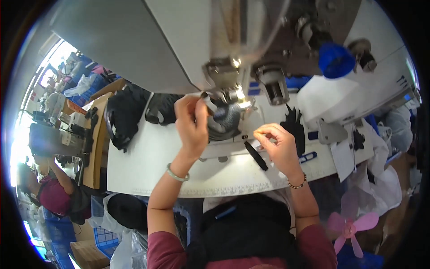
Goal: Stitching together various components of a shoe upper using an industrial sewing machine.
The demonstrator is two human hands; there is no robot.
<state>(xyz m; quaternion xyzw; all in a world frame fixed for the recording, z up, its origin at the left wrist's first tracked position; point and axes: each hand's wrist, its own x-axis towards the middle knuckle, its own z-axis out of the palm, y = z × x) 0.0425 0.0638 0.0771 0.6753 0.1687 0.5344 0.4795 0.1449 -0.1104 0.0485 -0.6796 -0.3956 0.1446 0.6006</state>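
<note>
Sewing machine (183,36), left hand (192,125) raised, fingers curled, right hand (281,145) lower, fingers pressed together, any hold unclear

Clock centred between left hand (191,125) and right hand (278,145). Free tabletop (132,170) at 8 o'clock; low lane runs in from 6, between the forearms. 12: sewing machine head (186,38) overhangs, blocks entry from above. 10: black bags (126,117). 3: black cloth (295,130). 4: black strip (256,157), then blue snips (308,157).
</note>
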